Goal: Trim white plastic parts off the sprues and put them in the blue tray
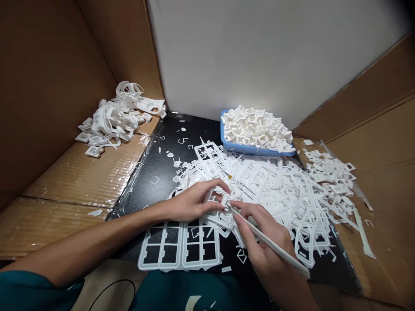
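Observation:
My left hand (191,201) is closed, pinching a small white plastic piece (226,199) between thumb and fingers above the heap. In my right hand (267,235) lies a slim tool with a long white handle (280,251), gripped like a pen. Its thin dark tip meets the piece; the exact kind of blade or point is too small to make out. Under and beyond both hands spreads a heap of white plastic frames and scraps (279,185). Below my left hand, a white grid-like plastic frame (180,248) lies flat on the black table.
A blue basket (256,150) heaped with small white pieces stands at the back. More white pieces and curled strips (113,119) pile up on cardboard at left. Loose pieces (335,177) lie on the right cardboard. Cardboard walls and a pale panel (259,52) enclose the table.

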The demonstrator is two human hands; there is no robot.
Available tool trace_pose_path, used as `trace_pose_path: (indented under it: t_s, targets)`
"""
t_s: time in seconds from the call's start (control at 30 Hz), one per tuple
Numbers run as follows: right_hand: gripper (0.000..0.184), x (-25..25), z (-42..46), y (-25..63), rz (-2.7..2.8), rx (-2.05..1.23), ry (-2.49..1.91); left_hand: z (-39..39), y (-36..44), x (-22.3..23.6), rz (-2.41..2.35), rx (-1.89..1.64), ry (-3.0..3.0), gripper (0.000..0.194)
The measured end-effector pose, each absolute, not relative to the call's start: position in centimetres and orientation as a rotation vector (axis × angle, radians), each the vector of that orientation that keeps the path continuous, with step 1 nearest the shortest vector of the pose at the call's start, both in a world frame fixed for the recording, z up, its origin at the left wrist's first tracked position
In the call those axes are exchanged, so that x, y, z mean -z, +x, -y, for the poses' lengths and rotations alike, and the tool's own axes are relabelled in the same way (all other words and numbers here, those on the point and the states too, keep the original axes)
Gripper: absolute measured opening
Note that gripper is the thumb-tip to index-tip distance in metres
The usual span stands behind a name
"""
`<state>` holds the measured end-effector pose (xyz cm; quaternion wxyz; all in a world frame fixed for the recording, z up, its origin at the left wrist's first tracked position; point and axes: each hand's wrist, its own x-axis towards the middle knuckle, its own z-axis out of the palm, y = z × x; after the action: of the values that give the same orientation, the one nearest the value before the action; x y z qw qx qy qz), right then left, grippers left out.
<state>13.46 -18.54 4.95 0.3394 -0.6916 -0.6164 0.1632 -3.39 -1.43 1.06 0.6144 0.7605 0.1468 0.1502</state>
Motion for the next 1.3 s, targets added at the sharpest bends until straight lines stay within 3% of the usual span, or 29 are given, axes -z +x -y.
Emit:
trace_pose_path:
  t_s: [0.53,0.83,1.07,1.17,1.3]
  targets:
    - [0.019,-2.0,18.0,11.3,1.985,0.125,-1.846,1.6,-3.1,-0.3,-0.33,-0.357,1.607,0.031]
    - [0.026,-0.5,18.5,11.3,1.996,0.208,-1.737,1.8,-3.0,-0.4,-0.372,-0.388,1.643,0.026]
    - [0.018,-1.0,18.6,14.0,1.786,0.463,-1.807,1.5,-3.1,-0.1,-0.309,-0.268,1.453,0.033]
    - [0.015,-2.7,18.2,15.7,1.574,0.398,-1.928,1.5,-3.1,-0.2,-0.314,-0.26,1.432,0.034]
    - [0.018,-4.2,18.1,17.1,1.521,0.012,-2.083,1.4,-3.1,-0.6,-0.33,-0.265,1.429,0.034]
